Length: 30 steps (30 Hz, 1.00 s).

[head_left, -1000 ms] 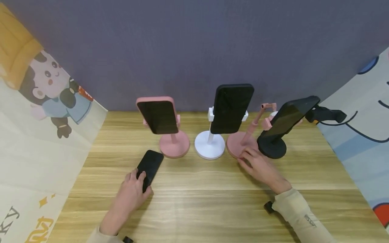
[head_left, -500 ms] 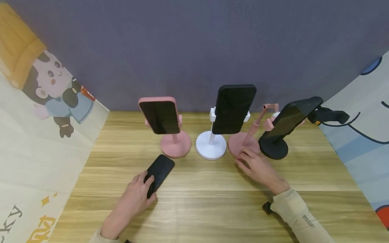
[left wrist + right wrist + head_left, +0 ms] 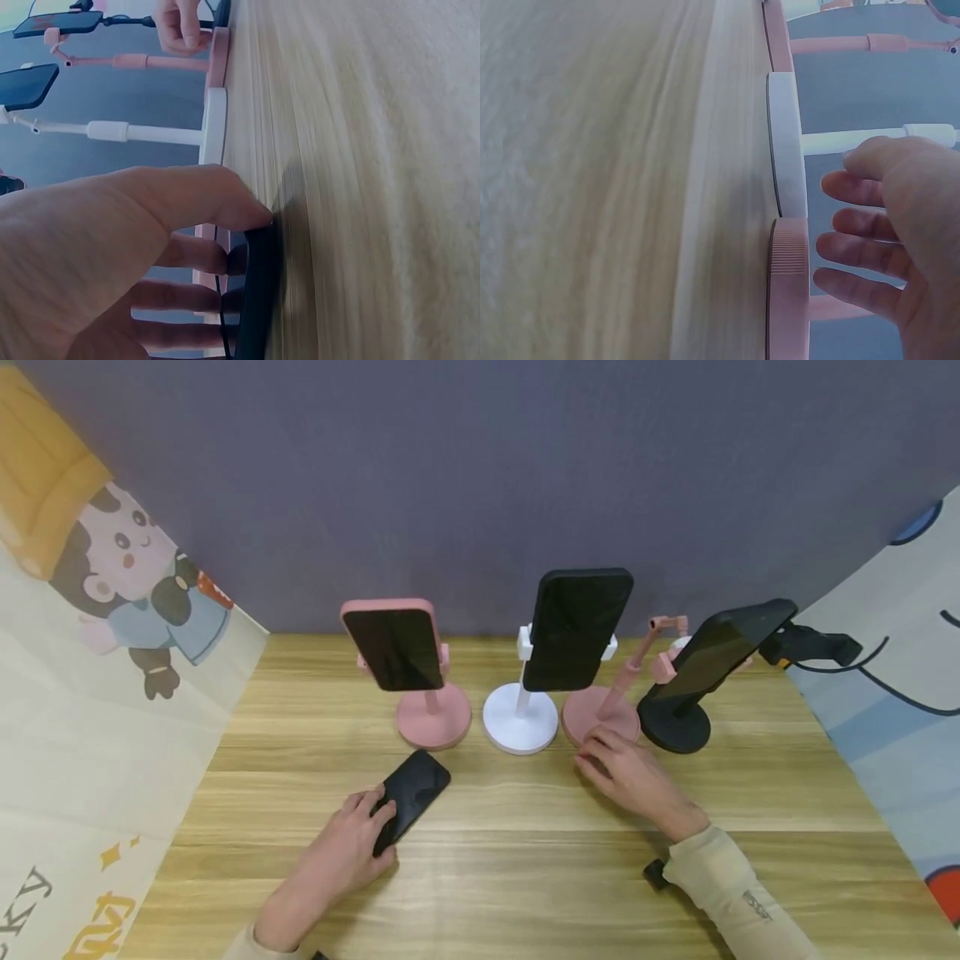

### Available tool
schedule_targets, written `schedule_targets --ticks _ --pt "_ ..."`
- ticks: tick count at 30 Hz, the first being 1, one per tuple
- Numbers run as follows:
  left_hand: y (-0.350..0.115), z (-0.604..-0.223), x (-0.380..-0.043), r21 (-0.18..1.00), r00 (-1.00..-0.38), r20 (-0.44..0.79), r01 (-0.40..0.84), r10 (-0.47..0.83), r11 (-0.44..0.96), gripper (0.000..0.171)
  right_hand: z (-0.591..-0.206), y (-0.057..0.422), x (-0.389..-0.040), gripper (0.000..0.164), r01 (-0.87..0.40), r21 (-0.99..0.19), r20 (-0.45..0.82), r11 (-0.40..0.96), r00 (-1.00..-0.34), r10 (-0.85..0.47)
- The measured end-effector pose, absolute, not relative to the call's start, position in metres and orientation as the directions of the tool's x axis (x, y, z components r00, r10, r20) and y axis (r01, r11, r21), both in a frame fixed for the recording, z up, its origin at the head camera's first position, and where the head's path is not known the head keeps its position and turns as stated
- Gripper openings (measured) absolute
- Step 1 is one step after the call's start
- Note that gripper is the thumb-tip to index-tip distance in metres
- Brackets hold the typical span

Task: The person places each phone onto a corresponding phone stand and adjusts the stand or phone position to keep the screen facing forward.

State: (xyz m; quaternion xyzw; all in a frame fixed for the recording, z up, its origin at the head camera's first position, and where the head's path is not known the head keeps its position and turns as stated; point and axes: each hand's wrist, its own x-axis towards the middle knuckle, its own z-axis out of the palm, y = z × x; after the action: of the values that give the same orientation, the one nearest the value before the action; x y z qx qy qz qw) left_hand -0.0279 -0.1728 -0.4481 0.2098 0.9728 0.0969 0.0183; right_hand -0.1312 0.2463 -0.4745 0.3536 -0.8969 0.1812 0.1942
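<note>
A black smartphone (image 3: 415,789) lies at a slant on the wooden table, left of centre. My left hand (image 3: 347,843) grips it by its long edges; the left wrist view shows the thumb on the near edge of the smartphone (image 3: 260,300) and fingers on the far side. My right hand (image 3: 633,781) hovers at the front of a pink phone stand's round base (image 3: 592,714), fingers loosely bent. In the right wrist view nothing sits between the fingers of the right hand (image 3: 922,217), beside the pink base (image 3: 789,300).
A pink stand (image 3: 433,717) and a white stand (image 3: 520,718) each carry an upright phone. At the right, a black stand (image 3: 675,724) is close beside the second pink one, with a tilted phone (image 3: 720,643) above. A grey-blue partition (image 3: 480,485) closes off the back.
My left hand has slid the smartphone rightward and a little nearer the front, turning it clockwise. The right hand has shifted slightly left; the stands stay in place.
</note>
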Motion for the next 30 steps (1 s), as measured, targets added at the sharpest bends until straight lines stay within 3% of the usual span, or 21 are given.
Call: schedule_targets --ticks 16,30 --pt "-0.151 -0.452 -0.042 0.213 -0.852 0.007 0.512 0.523 0.832 0.053 -0.474 0.241 -0.127 0.01 -0.71 -0.197 0.461 0.675 -0.675 -0.576" --pt "-0.133 -0.459 -0.066 0.173 -0.756 0.086 0.652 0.649 0.738 0.055 -0.473 0.236 -0.124 0.011 -0.717 -0.194 0.456 0.67 -0.67 -0.586"
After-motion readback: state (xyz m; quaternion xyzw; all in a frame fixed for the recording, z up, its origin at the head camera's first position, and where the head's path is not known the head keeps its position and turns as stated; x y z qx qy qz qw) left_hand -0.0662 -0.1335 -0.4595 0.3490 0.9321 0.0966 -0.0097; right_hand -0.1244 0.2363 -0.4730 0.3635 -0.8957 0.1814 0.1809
